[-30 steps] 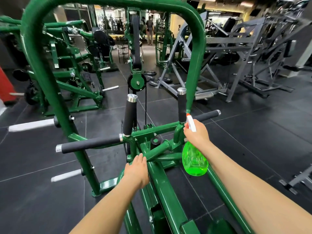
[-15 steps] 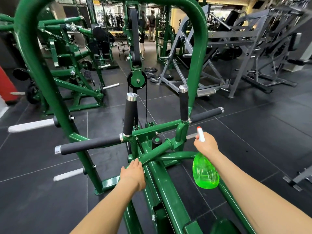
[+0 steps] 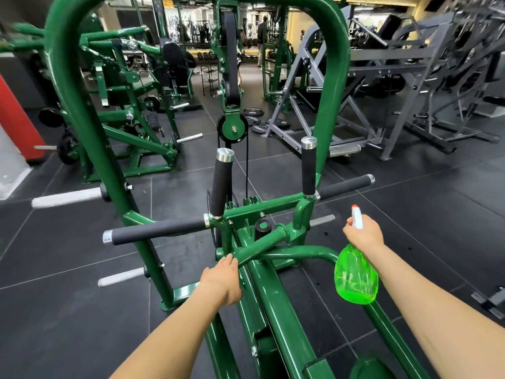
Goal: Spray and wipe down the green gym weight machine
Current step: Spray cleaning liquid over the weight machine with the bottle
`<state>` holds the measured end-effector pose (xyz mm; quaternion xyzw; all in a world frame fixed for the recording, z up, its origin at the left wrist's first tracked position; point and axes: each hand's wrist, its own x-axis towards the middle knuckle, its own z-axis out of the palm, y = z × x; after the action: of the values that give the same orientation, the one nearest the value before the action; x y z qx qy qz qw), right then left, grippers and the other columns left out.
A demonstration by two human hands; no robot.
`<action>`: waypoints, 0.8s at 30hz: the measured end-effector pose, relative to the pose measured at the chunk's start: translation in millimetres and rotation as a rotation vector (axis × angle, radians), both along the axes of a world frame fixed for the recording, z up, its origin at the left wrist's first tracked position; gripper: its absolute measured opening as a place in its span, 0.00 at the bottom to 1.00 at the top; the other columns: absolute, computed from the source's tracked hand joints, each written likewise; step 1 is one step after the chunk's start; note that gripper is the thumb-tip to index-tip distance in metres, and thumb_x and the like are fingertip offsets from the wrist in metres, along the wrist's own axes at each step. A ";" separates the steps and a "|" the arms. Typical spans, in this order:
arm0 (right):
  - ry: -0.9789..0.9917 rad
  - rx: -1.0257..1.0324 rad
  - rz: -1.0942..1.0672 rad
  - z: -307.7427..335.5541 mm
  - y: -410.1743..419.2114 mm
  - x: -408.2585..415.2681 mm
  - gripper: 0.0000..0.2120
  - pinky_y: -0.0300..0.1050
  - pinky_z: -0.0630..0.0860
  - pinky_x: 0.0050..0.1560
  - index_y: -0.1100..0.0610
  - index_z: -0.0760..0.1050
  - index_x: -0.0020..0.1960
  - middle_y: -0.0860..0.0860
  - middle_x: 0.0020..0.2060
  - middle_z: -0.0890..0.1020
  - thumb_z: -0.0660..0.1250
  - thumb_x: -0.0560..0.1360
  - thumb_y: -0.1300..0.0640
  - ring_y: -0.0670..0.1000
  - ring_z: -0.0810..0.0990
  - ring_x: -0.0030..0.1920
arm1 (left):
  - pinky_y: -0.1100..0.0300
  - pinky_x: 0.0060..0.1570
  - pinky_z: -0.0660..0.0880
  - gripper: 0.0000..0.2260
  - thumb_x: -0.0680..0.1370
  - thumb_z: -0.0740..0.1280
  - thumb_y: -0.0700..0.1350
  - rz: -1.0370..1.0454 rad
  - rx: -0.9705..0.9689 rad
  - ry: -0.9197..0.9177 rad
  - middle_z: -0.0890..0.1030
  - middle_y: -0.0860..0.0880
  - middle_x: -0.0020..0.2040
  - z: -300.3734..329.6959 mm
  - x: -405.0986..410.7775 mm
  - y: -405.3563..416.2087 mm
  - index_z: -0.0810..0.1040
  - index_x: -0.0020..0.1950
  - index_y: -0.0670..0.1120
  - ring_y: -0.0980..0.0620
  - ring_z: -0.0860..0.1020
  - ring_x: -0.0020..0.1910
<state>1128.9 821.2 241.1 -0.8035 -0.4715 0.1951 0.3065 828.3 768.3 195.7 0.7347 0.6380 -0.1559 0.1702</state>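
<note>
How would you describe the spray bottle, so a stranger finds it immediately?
Start at the big green machine in the foreground. Right of its central beam, the right hand grips the spray bottle. Its see-through, bright lime body and white nozzle stand out against the dark green steel.

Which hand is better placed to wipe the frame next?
Probably the left hand: it rests on the green tube. Whether it holds a cloth cannot be seen. The right hand grips the spray bottle, clear of the frame.

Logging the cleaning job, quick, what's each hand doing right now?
Left hand: on the green machine frame; grip cannot be told from here.
Right hand: closed around the green spray bottle.
</note>
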 end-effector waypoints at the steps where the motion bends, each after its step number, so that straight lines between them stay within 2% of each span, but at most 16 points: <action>1: -0.004 0.006 0.028 -0.5 -0.6 -2.3 0.08 0.45 0.67 0.45 0.64 0.76 0.52 0.59 0.48 0.79 0.63 0.74 0.65 0.62 0.77 0.52 | 0.48 0.75 0.55 0.36 0.79 0.61 0.51 0.002 0.030 -0.019 0.44 0.48 0.80 1.3 -4.3 -0.1 0.45 0.79 0.43 0.50 0.49 0.78; 4: -0.033 0.002 0.147 1.1 -1.2 -18.4 0.04 0.44 0.65 0.44 0.59 0.75 0.47 0.58 0.47 0.79 0.64 0.74 0.64 0.59 0.77 0.50 | 0.48 0.75 0.52 0.36 0.79 0.62 0.48 0.023 0.144 -0.022 0.44 0.48 0.80 5.7 -26.6 -2.3 0.45 0.79 0.43 0.50 0.46 0.78; 8: -0.122 -0.075 0.386 6.9 -4.2 -59.5 0.04 0.43 0.65 0.42 0.55 0.73 0.44 0.54 0.44 0.78 0.64 0.73 0.63 0.58 0.77 0.48 | 0.48 0.76 0.51 0.34 0.79 0.60 0.45 0.089 0.294 0.014 0.43 0.48 0.80 18.5 -70.2 -1.7 0.44 0.79 0.42 0.49 0.44 0.78; 10: -0.126 -0.113 0.549 9.6 -7.9 -82.9 0.04 0.46 0.70 0.41 0.56 0.73 0.43 0.55 0.46 0.80 0.63 0.73 0.64 0.58 0.77 0.46 | 0.48 0.76 0.49 0.32 0.79 0.58 0.45 0.060 0.365 0.063 0.44 0.48 0.80 25.7 -86.5 -0.9 0.45 0.79 0.43 0.49 0.44 0.78; 11: -0.076 -0.109 0.596 11.2 -11.8 -98.6 0.04 0.50 0.74 0.44 0.57 0.74 0.44 0.56 0.46 0.81 0.63 0.72 0.65 0.59 0.78 0.46 | 0.48 0.76 0.49 0.32 0.79 0.58 0.44 0.040 0.404 0.080 0.47 0.48 0.80 28.6 -96.6 -2.1 0.47 0.79 0.43 0.49 0.45 0.78; 13: 0.089 -0.067 0.608 17.3 -20.7 -127.9 0.06 0.56 0.80 0.49 0.60 0.76 0.46 0.57 0.46 0.82 0.62 0.71 0.68 0.57 0.80 0.45 | 0.49 0.75 0.53 0.29 0.77 0.60 0.43 0.030 0.542 0.062 0.59 0.45 0.76 31.1 -114.7 -3.3 0.56 0.77 0.42 0.46 0.55 0.76; 15: 0.259 -0.028 0.584 26.1 -28.1 -154.9 0.08 0.54 0.82 0.47 0.61 0.77 0.47 0.54 0.45 0.82 0.62 0.72 0.70 0.53 0.79 0.45 | 0.49 0.70 0.61 0.25 0.73 0.62 0.42 0.040 0.692 0.035 0.70 0.44 0.66 34.1 -131.3 -1.8 0.67 0.70 0.41 0.43 0.66 0.68; 16: 0.335 -0.010 0.574 30.1 -31.2 -169.2 0.09 0.53 0.82 0.47 0.62 0.77 0.48 0.53 0.44 0.81 0.62 0.72 0.70 0.52 0.79 0.45 | 0.49 0.67 0.64 0.23 0.71 0.63 0.41 0.051 0.731 0.036 0.72 0.44 0.63 34.9 -141.8 -0.5 0.70 0.66 0.41 0.43 0.68 0.65; 20: 0.450 0.132 0.512 50.9 -39.7 -211.6 0.10 0.53 0.82 0.47 0.64 0.76 0.50 0.54 0.43 0.79 0.61 0.71 0.71 0.51 0.77 0.43 | 0.49 0.66 0.62 0.19 0.73 0.62 0.45 0.217 0.629 0.098 0.67 0.47 0.62 43.8 -174.6 2.2 0.66 0.63 0.44 0.47 0.65 0.65; 22: 0.448 0.184 0.447 58.7 -39.7 -227.5 0.10 0.53 0.82 0.46 0.65 0.75 0.50 0.55 0.43 0.78 0.61 0.71 0.71 0.51 0.76 0.41 | 0.46 0.69 0.59 0.22 0.74 0.62 0.46 0.261 0.565 0.117 0.66 0.48 0.63 41.5 -190.8 2.9 0.64 0.66 0.44 0.48 0.63 0.67; 24: 0.440 0.200 0.397 63.9 -38.8 -243.5 0.05 0.49 0.83 0.43 0.63 0.75 0.45 0.56 0.42 0.78 0.62 0.72 0.69 0.51 0.77 0.39 | 0.44 0.71 0.57 0.28 0.74 0.65 0.48 0.209 0.529 0.124 0.65 0.48 0.67 37.6 -206.1 2.3 0.60 0.71 0.44 0.49 0.61 0.70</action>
<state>885.4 782.4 305.0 -0.6004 -0.5583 0.3728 0.4345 622.2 770.6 233.3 0.6727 0.7380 -0.0105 -0.0514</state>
